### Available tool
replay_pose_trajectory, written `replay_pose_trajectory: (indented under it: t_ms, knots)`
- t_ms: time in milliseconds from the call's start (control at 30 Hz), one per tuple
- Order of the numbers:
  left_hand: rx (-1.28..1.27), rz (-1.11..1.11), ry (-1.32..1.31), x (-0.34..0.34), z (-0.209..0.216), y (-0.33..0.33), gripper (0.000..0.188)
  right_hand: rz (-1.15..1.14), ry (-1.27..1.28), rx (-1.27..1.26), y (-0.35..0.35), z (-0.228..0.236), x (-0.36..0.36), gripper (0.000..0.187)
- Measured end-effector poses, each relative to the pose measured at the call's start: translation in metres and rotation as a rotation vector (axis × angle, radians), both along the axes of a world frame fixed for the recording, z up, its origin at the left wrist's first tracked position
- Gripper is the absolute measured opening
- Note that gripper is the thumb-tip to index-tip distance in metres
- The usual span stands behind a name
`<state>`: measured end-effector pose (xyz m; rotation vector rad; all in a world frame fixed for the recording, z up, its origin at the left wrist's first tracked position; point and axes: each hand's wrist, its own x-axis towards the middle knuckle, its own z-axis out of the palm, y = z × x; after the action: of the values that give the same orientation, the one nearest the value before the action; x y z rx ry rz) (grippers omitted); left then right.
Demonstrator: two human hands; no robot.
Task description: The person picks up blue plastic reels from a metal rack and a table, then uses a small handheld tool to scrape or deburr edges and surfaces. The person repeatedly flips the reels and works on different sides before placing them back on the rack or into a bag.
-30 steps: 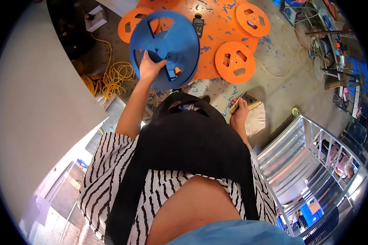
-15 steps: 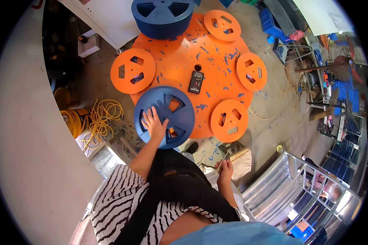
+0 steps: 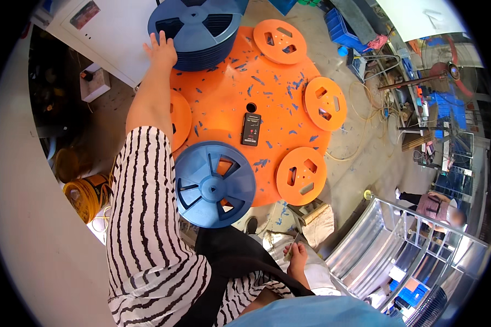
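My left hand reaches far forward, fingers spread, at the near left edge of a stack of blue plastic reels. Whether the fingertips touch the top reel I cannot tell. A single blue reel with window cutouts lies flat at the near edge of the round orange table. Low by my body, my right hand is closed around a small knife, mostly hidden by the fingers.
Orange discs with cutouts ring the table. A black handheld device lies mid-table among blue plastic shavings. A white cabinet stands at far left, a metal-railed frame at right, with a person beyond it.
My left hand has left the near blue reel and stretched forward to the reel stack. My right hand has stayed low with the knife. The view has shifted somewhat.
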<state>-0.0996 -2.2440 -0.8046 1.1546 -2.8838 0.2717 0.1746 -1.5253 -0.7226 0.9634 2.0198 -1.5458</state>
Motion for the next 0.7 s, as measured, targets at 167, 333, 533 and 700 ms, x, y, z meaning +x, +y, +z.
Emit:
replay_pose_trajectory:
  t_ms: [167,333,533,700]
  knots:
    - [0.024,-0.478,0.135,0.038,0.015,0.043,0.031,0.07,0.046,-0.011,-0.015,0.019,-0.019,0.014]
    - [0.623,-0.468,0.414,0.102,0.109,0.125,0.046,0.239,0.133,-0.017,-0.019,0.024,-0.047,0.015]
    - [1.792,-0.336,1.188,0.17,0.241,0.225,0.032,0.469,0.301,-0.14,-0.087,0.073,-0.082,0.016]
    - [2.285,-0.508,1.383,0.219,0.291,0.31,0.047,0.833,0.651,0.049,-0.141,0.187,-0.114,0.019]
